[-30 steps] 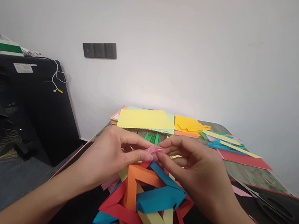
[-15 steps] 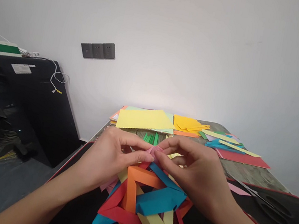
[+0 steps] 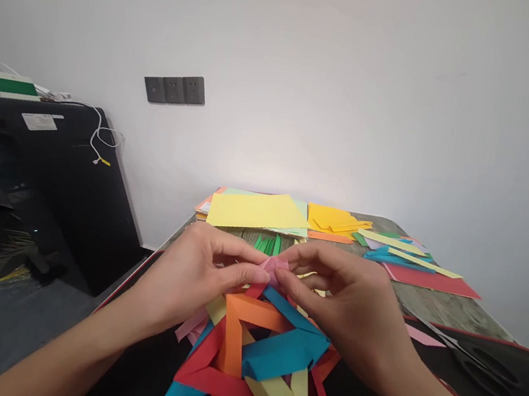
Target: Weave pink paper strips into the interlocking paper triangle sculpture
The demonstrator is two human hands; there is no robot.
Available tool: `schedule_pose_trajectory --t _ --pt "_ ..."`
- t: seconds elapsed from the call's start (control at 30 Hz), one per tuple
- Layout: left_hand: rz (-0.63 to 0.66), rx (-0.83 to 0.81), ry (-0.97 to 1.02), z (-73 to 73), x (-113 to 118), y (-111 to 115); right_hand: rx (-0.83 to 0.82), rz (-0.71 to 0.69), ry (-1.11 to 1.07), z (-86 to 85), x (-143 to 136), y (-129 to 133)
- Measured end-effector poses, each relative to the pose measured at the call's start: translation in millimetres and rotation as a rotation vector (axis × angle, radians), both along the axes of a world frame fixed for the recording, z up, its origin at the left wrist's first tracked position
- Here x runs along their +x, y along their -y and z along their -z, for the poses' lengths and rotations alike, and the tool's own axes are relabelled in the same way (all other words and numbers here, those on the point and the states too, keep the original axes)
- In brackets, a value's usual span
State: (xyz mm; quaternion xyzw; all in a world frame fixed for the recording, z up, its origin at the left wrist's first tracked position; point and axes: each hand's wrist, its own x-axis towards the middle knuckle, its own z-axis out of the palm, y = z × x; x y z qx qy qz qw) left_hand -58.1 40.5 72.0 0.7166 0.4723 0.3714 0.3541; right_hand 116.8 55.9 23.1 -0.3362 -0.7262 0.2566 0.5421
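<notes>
A folded pink paper strip [image 3: 275, 269] is pinched between my two hands, just above a many-coloured origami model [image 3: 286, 356]. My left hand [image 3: 205, 266] grips the strip's left side between thumb and index finger. From the right, my right hand [image 3: 344, 292] pinches the same strip, its other fingers curled behind. Interlocking orange, blue, red, pale yellow and pink folded strips make up the open, star-like model, which rests over a black mat [image 3: 138, 373]. Whether the pink strip is joined to the model is hidden by my fingers.
Scissors [image 3: 482, 366] with black handles lie at the right, beside a pink paper piece [image 3: 426, 337]. Yellow sheets [image 3: 257, 211], orange-yellow paper [image 3: 336, 220] and a red sheet [image 3: 433, 281] lie at the back. Green folded pieces [image 3: 267, 244] stand behind my hands.
My fingertips have shifted slightly on the pink strip, and more of it shows between them. The model has barely moved.
</notes>
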Motion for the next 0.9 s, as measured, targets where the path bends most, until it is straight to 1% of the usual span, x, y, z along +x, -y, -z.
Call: schedule_pose_trajectory --t 0.13,0.2,0.27,0.37,0.43,0.53,0.7,0.9 --pt "-0.001 0.017 0.005 1.2 -0.3 0.1 0.086 0.094 0.034 0.0 -1.8 2.1" --pt "0.015 0.022 -0.01 1.3 -2.0 -0.3 0.099 0.108 0.033 -1.2 -1.7 2.1" --pt "0.018 0.021 -0.02 1.2 -4.2 -1.2 0.085 0.067 0.037 -4.4 -0.2 1.5" --pt "0.018 0.025 -0.034 1.1 -6.7 -2.6 0.024 -0.052 0.076 -12.5 4.2 0.9" --pt "0.029 0.019 -0.031 1.3 -7.1 -3.3 -0.01 -0.105 0.099 -17.4 6.9 1.0" --pt "0.033 -0.004 -0.007 1.6 -6.1 -3.9 -0.016 -0.137 0.096 -20.3 8.2 1.8" --pt "0.022 -0.049 0.028 0.6 -6.0 -5.6 -0.029 -0.147 0.074 -19.3 6.4 2.1" --pt "0.035 -0.074 0.032 -0.6 -8.7 -7.5 -0.119 -0.228 0.192 -24.5 15.4 -4.2"
